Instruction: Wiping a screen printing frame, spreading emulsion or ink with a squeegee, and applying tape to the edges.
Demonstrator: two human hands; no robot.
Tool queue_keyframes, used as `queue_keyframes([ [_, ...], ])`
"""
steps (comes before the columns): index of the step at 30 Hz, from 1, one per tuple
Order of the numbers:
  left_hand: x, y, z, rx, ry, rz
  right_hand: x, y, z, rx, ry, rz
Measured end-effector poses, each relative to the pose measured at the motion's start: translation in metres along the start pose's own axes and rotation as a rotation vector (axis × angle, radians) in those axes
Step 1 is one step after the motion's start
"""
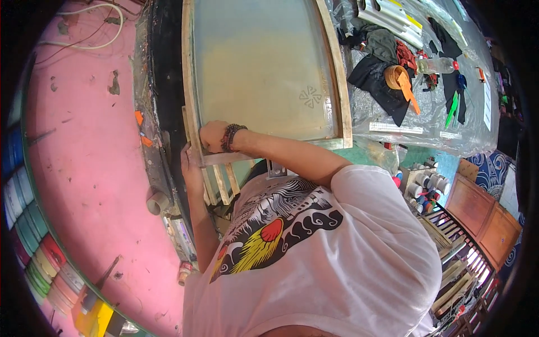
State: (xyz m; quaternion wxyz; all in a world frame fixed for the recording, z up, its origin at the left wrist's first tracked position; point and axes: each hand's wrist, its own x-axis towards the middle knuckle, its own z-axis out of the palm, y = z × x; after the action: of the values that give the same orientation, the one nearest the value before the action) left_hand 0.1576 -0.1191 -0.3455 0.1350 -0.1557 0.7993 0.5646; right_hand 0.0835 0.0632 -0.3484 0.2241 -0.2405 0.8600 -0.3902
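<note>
A wooden screen printing frame [343, 106] with pale yellowish mesh [264, 73] lies in front of me; a small dark petal-shaped mark shows near its lower right. My right arm reaches across my body. My right hand [216, 136], beaded bracelet at the wrist, is closed in a fist over the frame's near left corner; what its fingers hold, if anything, is hidden. Just below it, my left hand [191, 161] grips the outer left side of the frame at that corner, its fingers partly hidden by the wood.
To the right, a plastic-covered table [382, 106] bears dark cloths, a tape roll [396, 76], an orange scraper [409, 92] and a clear bottle [435, 65]. A pink wall [84, 140] stands left. Several paint containers [429, 182] and wooden frames [449, 281] stand lower right.
</note>
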Motion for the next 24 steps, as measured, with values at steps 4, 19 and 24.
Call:
queue_keyframes([
  [4,-0.003,0.004,0.004,-0.057,0.032,-0.066,0.007,0.008,0.000,-0.028,-0.085,-0.131],
  [19,0.000,-0.002,0.002,-0.030,0.046,-0.052,0.006,0.012,-0.004,-0.125,-0.139,-0.215],
  [24,0.000,-0.007,0.000,0.075,0.070,-0.029,0.004,0.011,0.002,-0.177,-0.111,-0.208],
])
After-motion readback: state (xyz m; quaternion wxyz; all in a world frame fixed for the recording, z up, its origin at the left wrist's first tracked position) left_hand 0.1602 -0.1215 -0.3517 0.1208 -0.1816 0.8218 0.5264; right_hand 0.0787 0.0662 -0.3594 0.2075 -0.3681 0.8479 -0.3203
